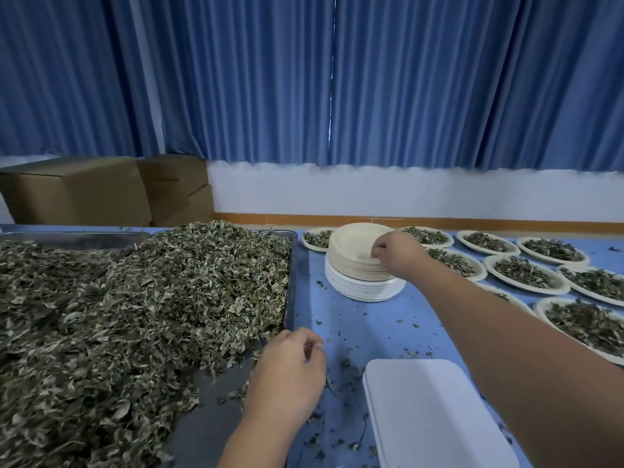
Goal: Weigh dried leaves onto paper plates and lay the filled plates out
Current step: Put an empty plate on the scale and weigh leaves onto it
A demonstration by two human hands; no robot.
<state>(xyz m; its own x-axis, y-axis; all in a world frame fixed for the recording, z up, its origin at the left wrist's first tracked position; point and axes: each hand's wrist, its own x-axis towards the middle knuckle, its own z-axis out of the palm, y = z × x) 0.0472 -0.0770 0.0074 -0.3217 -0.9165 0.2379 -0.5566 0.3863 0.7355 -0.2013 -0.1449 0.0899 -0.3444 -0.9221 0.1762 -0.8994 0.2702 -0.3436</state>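
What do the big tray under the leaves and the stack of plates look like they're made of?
Tray: seemingly metal, likely stainless steel; dull grey sheen, thin raised rim. Plate stack: looks like matte paper or moulded pulp; beige plates above, white below, thin layered edges.

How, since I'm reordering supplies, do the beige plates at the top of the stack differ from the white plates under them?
The beige plates are tan and sit on top; the white plates are bright white and rest on the table. The white plates' rims jut out wider than the beige plates'. The right hand pinches the beige plates' top rim; the white plates go untouched. Both are round and rimmed.
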